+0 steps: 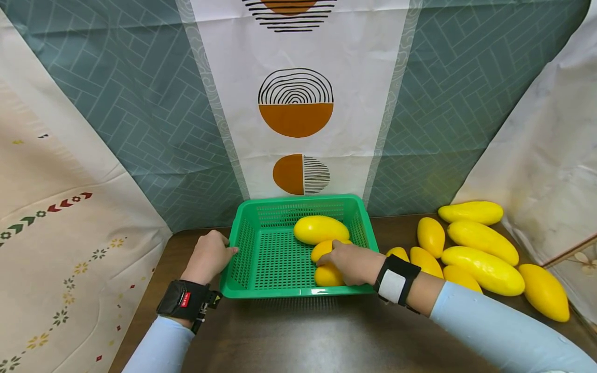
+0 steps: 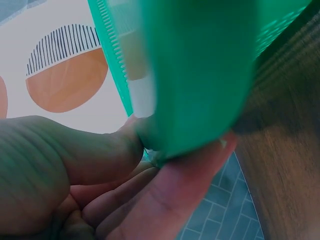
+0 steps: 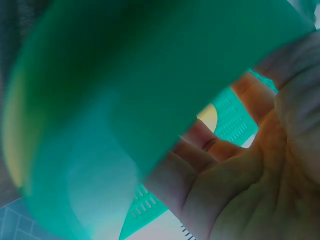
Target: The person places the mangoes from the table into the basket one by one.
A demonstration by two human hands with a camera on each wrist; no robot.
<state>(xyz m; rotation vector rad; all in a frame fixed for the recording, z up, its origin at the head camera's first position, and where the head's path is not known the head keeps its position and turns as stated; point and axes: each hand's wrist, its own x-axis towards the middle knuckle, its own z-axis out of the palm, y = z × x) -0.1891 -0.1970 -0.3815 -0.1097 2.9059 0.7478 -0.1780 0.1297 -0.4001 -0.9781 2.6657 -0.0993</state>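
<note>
A green plastic basket (image 1: 280,294) with slotted walls stands on the dark table against the hanging cloth. My left hand (image 1: 208,257) grips its left rim, and in the left wrist view the thumb and fingers pinch the green edge (image 2: 200,90). Over the basket's right side, my right hand (image 1: 352,263) reaches in, its fingers and thumb around a yellow mango (image 1: 321,250). A second mango (image 1: 328,275) lies just below that hand. Behind them rests a larger, oval yellow fruit (image 1: 321,229). Blurred green rim (image 3: 125,100) blocks much of the right wrist view.
On the table to the basket's right lie several mangoes (image 1: 431,237) and several long yellow fruits (image 1: 482,270), partly under the right forearm. Another mango (image 1: 544,292) sits at the far right. Patterned cloth (image 1: 298,46) hangs behind and at both sides.
</note>
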